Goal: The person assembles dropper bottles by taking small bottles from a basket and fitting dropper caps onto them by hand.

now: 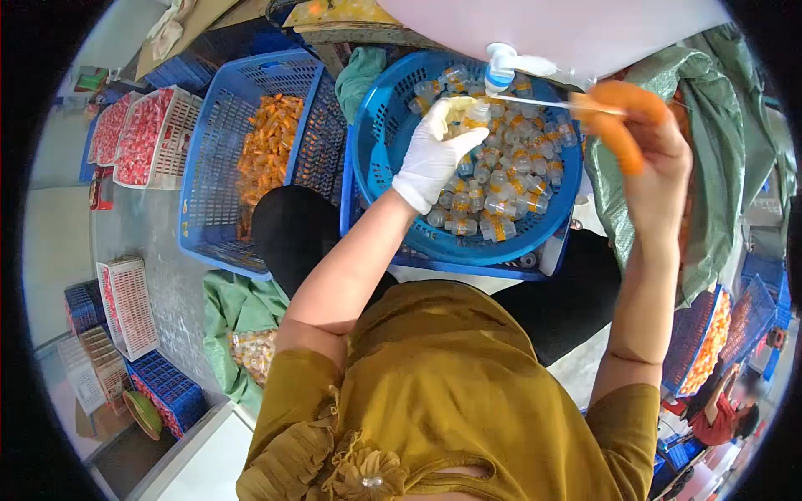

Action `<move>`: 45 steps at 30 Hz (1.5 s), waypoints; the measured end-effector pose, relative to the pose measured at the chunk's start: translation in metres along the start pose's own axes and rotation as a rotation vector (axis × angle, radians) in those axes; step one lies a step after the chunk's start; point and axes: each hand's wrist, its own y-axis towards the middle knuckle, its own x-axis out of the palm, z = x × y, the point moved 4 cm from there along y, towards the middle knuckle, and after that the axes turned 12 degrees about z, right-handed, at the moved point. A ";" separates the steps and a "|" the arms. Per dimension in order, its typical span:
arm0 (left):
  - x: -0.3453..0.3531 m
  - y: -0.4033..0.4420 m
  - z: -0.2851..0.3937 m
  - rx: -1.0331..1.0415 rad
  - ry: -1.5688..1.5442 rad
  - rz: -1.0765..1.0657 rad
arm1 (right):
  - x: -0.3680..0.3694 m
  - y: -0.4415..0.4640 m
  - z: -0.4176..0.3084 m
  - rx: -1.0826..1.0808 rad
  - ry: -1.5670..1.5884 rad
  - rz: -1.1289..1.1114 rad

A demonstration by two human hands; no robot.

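Observation:
My left hand (434,154), in a white glove, is closed around a small clear plastic bottle (477,115), its neck just below a white and blue tap (499,71). My right hand (647,125) has orange covers on its fingertips and pinches a thin white stick (547,103). The stick's far end reaches to just under the tap, near the bottle's mouth; whether it touches the bottle I cannot tell. Beneath my hands, a round blue basin (368,179) holds many small clear bottles (505,184) with yellow-orange bands.
A pale rounded container (568,33) bears the tap. On the left stands a blue basket (196,196) with orange pieces (269,138). A green cloth (361,79) hangs by the basin. Green sacking (710,167) lies right. A person in red (714,422) is farther off at lower right.

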 end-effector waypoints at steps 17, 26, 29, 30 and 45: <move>0.009 0.009 -0.014 0.038 -0.236 0.050 | 0.060 0.035 0.044 0.288 0.191 -0.069; 0.011 0.010 -0.013 0.008 -0.268 0.048 | 0.067 0.029 0.048 0.202 0.139 -0.096; 0.012 0.010 -0.011 -0.017 -0.276 0.039 | 0.068 0.028 0.047 0.303 0.207 -0.059; 0.012 0.010 -0.010 -0.018 -0.247 0.049 | 0.066 0.029 0.046 0.215 0.172 -0.076; -0.026 -0.023 -0.013 -0.245 0.048 -0.122 | 0.009 -0.013 0.027 -0.357 -0.750 -0.147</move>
